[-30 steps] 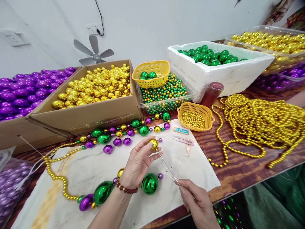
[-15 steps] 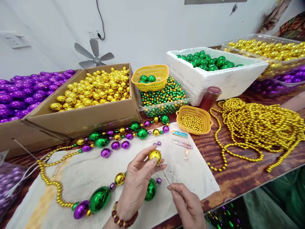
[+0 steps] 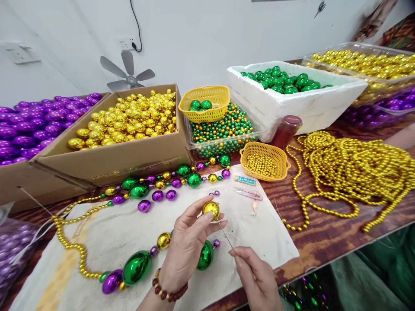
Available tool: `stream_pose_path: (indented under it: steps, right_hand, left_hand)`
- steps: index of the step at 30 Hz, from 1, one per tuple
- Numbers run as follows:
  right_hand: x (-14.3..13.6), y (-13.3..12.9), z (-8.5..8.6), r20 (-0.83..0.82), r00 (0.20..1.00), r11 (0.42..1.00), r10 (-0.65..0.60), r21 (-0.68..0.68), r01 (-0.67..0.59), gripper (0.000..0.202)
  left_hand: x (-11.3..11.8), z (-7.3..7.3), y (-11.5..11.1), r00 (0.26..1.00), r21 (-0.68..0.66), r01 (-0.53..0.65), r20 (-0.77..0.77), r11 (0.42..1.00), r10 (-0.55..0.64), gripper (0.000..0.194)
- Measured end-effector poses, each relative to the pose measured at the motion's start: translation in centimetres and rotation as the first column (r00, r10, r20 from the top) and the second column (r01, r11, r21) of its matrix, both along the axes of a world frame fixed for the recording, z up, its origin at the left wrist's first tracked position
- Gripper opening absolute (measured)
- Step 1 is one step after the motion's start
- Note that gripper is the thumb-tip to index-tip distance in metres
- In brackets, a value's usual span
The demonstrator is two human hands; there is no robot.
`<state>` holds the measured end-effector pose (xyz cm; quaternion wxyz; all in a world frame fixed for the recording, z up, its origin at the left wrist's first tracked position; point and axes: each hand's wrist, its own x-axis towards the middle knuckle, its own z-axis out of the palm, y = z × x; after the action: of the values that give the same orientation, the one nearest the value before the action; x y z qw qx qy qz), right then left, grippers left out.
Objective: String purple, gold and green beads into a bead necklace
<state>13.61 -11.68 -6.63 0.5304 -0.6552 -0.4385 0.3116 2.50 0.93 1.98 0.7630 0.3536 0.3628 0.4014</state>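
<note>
My left hand (image 3: 189, 239), with a beaded bracelet at the wrist, pinches a shiny gold ball (image 3: 211, 210) above the white cloth. To its lower right, my right hand (image 3: 254, 274) grips a long thin needle (image 3: 227, 235), whose upper end meets the underside of the ball. Partly behind my left hand lies a strand with a big green bead (image 3: 137, 268), a purple bead (image 3: 112, 281), a gold bead (image 3: 164, 240) and another green bead (image 3: 205, 255). Small gold beads (image 3: 81, 259) continue that strand leftward.
On the cloth (image 3: 272, 233) lie loose purple balls (image 3: 157, 195) and pink snips (image 3: 248, 193). Behind stand a cardboard box (image 3: 113, 166) of gold balls, a foam box (image 3: 308, 114) and a yellow basket (image 3: 282, 170). Gold bead strings (image 3: 350, 172) are heaped at right.
The view has shifted very slightly. Both hands keep nearly the same pose, with the ball still in my left hand and the needle still in my right.
</note>
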Motion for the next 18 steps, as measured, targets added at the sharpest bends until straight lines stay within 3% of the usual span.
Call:
stream_pose_path:
  steps: [6, 10, 18]
  right_hand:
    - [-0.1, 0.0, 0.3, 0.036, 0.993, 0.993, 0.110, 0.037, -0.111, 0.037]
    - [-0.4, -0.6, -0.1, 0.057, 0.997, 0.999, 0.046, -0.010, -0.046, 0.037]
    - [-1.0, -2.1, -1.9, 0.139, 0.990, 0.999, -0.026, -0.022, 0.029, 0.030]
  left_hand:
    - [0.0, -0.1, 0.0, 0.999, 0.011, -0.007, -0.035, 1.000, 0.008, 0.031]
    - [0.0, -0.1, 0.2, 0.999, -0.008, 0.021, -0.027, 1.000, -0.021, 0.030]
    - [0.2, 0.2, 0.5, 0.999, -0.001, -0.033, -0.014, 0.999, 0.033, 0.028]
